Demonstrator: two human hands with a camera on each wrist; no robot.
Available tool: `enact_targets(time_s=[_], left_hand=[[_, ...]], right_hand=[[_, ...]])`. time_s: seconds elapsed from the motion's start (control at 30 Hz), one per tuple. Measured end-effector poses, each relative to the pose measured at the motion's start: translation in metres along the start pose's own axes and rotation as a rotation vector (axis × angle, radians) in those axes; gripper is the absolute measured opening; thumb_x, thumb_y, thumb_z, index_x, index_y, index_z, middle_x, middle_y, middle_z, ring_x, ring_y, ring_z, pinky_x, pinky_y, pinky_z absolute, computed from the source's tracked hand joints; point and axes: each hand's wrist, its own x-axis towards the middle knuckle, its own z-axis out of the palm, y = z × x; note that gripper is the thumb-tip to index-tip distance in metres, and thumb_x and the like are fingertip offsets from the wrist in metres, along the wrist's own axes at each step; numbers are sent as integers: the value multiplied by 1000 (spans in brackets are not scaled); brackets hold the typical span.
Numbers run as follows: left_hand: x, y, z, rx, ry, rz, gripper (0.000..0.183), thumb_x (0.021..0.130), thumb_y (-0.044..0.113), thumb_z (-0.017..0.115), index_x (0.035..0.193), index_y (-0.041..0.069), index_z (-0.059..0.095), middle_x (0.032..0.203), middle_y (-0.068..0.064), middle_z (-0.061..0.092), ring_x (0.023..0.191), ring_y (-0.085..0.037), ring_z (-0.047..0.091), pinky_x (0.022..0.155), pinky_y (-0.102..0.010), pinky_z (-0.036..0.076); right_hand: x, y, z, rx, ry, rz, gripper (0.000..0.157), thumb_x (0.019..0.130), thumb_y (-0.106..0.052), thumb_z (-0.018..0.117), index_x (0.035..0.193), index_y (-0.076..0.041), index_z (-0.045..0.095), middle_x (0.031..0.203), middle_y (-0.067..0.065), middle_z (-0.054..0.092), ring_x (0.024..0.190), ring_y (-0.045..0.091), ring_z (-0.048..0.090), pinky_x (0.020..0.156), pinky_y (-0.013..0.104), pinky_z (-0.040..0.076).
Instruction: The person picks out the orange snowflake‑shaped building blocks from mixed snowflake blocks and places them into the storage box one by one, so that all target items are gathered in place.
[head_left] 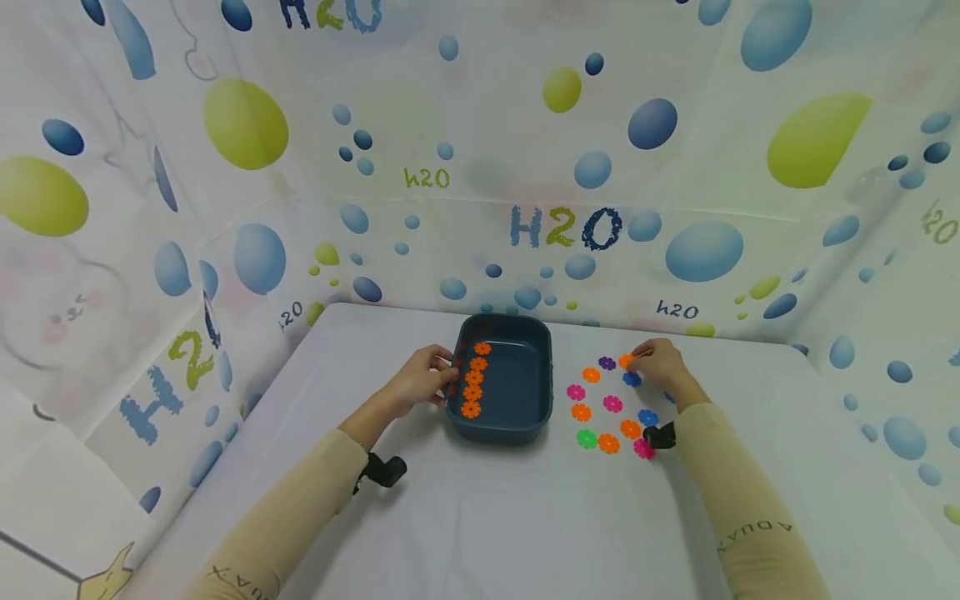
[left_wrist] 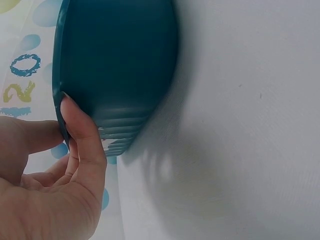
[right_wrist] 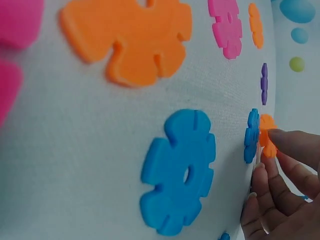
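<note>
My left hand (head_left: 417,380) grips the left rim of a dark blue plastic bin (head_left: 519,383). Thumb and fingers pinch the bin's edge in the left wrist view, where its outer wall (left_wrist: 120,55) shows. Inside, several orange flower-shaped discs (head_left: 472,392) lie in a column along the left side. At the far side of a scatter of discs, my right hand (head_left: 664,367) pinches an orange notched disc (right_wrist: 268,131) between thumb and fingers. A blue disc (right_wrist: 252,136) lies right beside that one.
Right of the bin lie more discs: a green one (head_left: 587,439), a purple one (head_left: 607,363), a pink one (head_left: 612,404) and several other orange, pink and blue ones. A patterned curtain (head_left: 480,183) hangs behind the white table (head_left: 465,525).
</note>
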Motion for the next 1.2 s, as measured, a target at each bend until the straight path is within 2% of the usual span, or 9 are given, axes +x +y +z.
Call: enact_targets(time_s=[0.4,0.6,0.73,0.97,1.2], left_hand=[[0,0,0,-20,-5,-2,35,104,8,57,136,-5,48,102,-15,55,77,-22,61,58,-29,59],[2,-2,1,-18,-8,7,35,104,8,58,135,-5,48,104,-16,56,79,-22,61,58,-30,59],[3,-3,-1,-16,-7,6,36,104,9,58,136,-6,48,106,-17,57,79,-23,62,59,-30,59],[4,-5,-1,-10,-8,-1,34,105,8,57,135,-5,48,106,-17,58,78,-22,62,59,-30,59],[3,-4,-1,-18,-10,14,34,105,7,56,135,-6,48,107,-19,58,78,-22,62,58,-30,59]], right_hand=[[-4,2,-5,155,-5,38,40,105,-21,56,136,4,53,129,24,59,117,38,50,111,56,41],[-6,2,-7,234,31,51,41,105,-22,57,138,2,52,134,24,56,118,37,52,111,51,43],[-9,-1,-9,276,57,1,38,104,-20,59,134,3,53,133,23,55,118,38,53,108,49,45],[-18,-5,-17,264,58,-94,38,104,-21,59,131,5,54,129,25,58,120,41,57,105,47,48],[-32,-14,-20,253,32,-153,38,104,-24,61,131,4,56,126,23,62,117,40,60,96,33,54]])
